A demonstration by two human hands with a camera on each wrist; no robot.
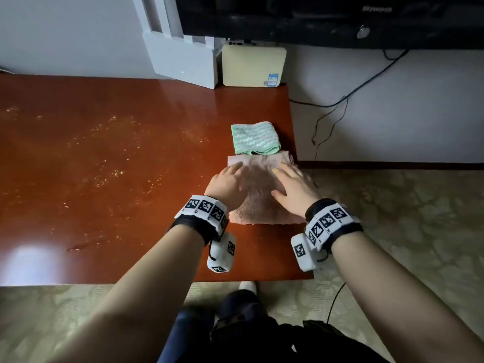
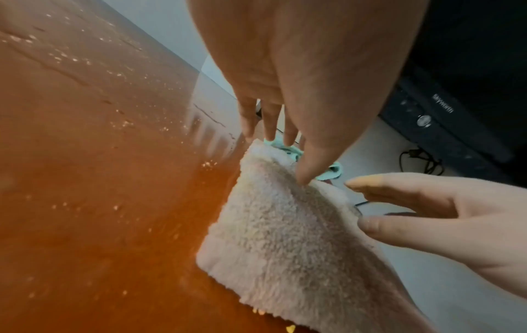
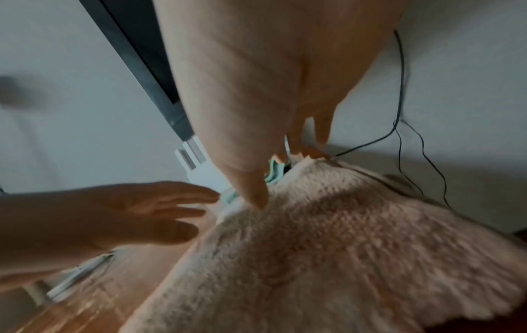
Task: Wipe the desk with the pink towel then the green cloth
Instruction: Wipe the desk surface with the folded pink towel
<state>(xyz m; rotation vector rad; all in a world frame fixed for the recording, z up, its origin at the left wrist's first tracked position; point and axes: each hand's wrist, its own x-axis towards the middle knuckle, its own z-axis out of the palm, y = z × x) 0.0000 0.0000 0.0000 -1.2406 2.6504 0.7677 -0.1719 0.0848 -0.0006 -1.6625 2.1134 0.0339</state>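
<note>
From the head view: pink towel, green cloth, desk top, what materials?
Pink towel: looped terry pile, likely cotton.
Green cloth: fuzzy, white zigzag stripes, probably microfibre.
Desk: glossy red-brown, reflects light; lacquered wood or veneer, can't tell which.

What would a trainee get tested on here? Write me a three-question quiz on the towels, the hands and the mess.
1. True or false: the green cloth lies nearer the person than the pink towel.
2. Which hands are on the pink towel? A) left hand only B) right hand only C) both
3. On which side of the towels, from the person's view, does the desk show scattered crumbs?

Key
1. False: the green cloth lies beyond the pink towel, towards the wall.
2. C: both hands reach over it with fingers extended.
3. The left side; the towels sit near the desk's right edge.
</note>
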